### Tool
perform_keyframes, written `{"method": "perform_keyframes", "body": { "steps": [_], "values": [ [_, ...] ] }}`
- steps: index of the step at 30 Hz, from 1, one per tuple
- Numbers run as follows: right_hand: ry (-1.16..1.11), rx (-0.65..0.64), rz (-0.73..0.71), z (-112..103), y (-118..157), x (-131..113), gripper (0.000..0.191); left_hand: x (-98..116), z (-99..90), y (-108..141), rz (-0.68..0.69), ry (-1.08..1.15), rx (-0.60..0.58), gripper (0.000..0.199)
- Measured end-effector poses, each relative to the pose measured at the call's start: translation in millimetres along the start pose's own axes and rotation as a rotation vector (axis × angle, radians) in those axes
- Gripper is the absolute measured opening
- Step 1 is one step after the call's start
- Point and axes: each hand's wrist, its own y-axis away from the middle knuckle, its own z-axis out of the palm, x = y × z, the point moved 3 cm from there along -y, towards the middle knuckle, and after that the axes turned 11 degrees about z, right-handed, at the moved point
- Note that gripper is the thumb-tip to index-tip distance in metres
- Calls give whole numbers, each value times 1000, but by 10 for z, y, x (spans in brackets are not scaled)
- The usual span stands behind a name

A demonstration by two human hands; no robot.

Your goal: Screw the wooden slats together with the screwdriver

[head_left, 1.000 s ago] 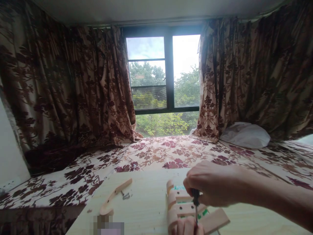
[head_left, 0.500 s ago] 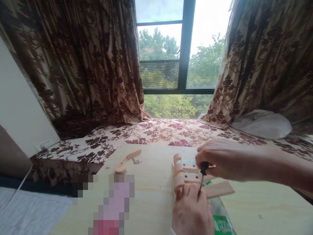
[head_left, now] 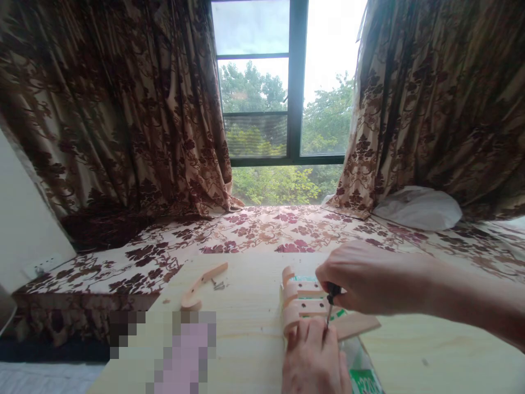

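Observation:
My right hand [head_left: 348,282] is closed around the black handle of a screwdriver [head_left: 330,313]. Its metal shaft points down to the fingertips of my left hand [head_left: 314,358]. That hand presses on a curved wooden hook, mostly hidden beneath it, with its fingers bent around the wood. The screwdriver's tip and any screw there are hidden. Just beyond lie more hooks with rounded left ends, among them a pale wooden hook [head_left: 309,308] with dark screw spots. A flat wooden strip [head_left: 359,325] sticks out to the right below my right hand.
Green-and-clear plastic packaging [head_left: 365,380] lies under the wooden pieces. On the left of the pale wooden board [head_left: 241,328] are a loose wooden hook [head_left: 192,300] and several screws [head_left: 219,285]. A blurred pink patch [head_left: 184,355] is nearer. Behind is a flower-patterned ledge [head_left: 262,227].
The camera view has shifted, so the scene sits a little lower and further left. Both hands keep their places at the hooks, with the screwdriver still in my right hand.

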Motion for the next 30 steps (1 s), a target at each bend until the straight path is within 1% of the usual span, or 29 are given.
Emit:
{"method": "perform_keyframes", "body": {
  "steps": [3,5,7,9,11,13,15,21,24,27,30],
  "values": [
    [10,-40,15,-52,-13,26,14,-14,-36,3,10,40,-32,23],
    [-22,-50,-17,-83,-7,35,19,-26,-37,12,43,78,-97,25],
    [-34,-38,-48,-96,-5,39,26,-21,5,40,107,134,-203,27],
    [-28,-5,-68,-91,-19,45,26,-59,19,81,-7,128,-96,30],
    [-38,20,-91,-75,-42,55,21,-62,79,127,-45,161,-105,31],
    [-67,7,-109,-55,-62,75,20,-53,121,155,-40,176,-119,31],
    [-92,-20,-99,-40,-69,105,20,-46,122,160,-25,171,-106,31],
    [-96,-54,15,-36,-57,192,20,-31,71,144,-40,176,-91,31],
    [-115,-69,-18,-60,-64,183,21,-35,88,162,-60,186,-100,32],
    [-114,-65,-65,-87,-72,152,21,-38,104,170,-33,178,-88,33],
    [-102,-61,-55,-89,-65,135,21,-41,90,147,-1,154,-74,31]
  ]
}}
